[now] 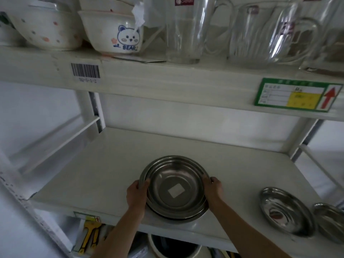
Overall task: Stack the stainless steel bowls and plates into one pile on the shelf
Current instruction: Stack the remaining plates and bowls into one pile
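A nest of stainless steel bowls (176,189) sat near the front edge of the white shelf (111,164), a pale square sticker showing in the bottom of the uppermost bowl. The left hand (136,192) was curled over the nest's left rim, thumb inside and fingers beneath, and the right hand (213,186) was closed on the right rim the same way, so both had hold of it. To the right of the nest, well apart from it, a stainless steel plate (284,210) lay on the shelf, and a second plate (330,220) lay beyond it at the frame's edge.

The risk I judged greatest was the nest overhanging the shelf's front lip: a careless release might tip it off. The bowls sat slightly off-centre within one another, so an uneven lift could slide them apart.
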A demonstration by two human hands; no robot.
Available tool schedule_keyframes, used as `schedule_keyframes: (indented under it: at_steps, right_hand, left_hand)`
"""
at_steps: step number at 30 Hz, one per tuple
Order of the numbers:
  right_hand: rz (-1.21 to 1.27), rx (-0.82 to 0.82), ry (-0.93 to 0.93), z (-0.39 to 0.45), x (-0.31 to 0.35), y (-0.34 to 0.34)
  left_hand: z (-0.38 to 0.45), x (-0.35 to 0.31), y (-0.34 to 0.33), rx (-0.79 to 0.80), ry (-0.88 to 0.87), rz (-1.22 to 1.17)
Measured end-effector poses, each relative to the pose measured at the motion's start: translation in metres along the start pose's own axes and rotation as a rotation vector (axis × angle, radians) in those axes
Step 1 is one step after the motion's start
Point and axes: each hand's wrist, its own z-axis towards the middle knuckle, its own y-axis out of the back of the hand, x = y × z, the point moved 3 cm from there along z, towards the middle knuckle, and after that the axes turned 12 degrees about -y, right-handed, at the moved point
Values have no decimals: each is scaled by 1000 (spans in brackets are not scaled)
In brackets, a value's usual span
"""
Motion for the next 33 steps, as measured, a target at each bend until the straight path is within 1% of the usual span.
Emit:
schedule_keyframes:
  at_steps: [5,9,16,20,22,25,28,30,33]
  right_hand:
    - [23,-73,-26,9,-7,28]
    - [29,-104,-55,16,-13,43]
    - [39,-102,-79,20,-18,47]
    - [-39,-106,-86,20,-17,48]
    - [-97,-110,-81,19,-16,50]
    - [-124,-142,-34,16,-8,56]
    - [-147,-212,28,12,2,63]
    - [-137,-253,71,10,10,70]
    - [-121,-309,118,9,20,85]
  left_hand:
    - [0,0,-30,68,-9,24]
    - [-4,1,-47,87,-3,36]
    - [0,3,-56,100,-18,78]
    - [2,-2,-57,119,-14,170]
    - [6,-7,-57,100,-23,235]
    - [6,-25,-58,45,-112,277]
    - [-1,-52,-66,29,-265,256]
    - [-9,-69,-78,54,-360,225]
    - [-27,-91,-102,141,-440,94]
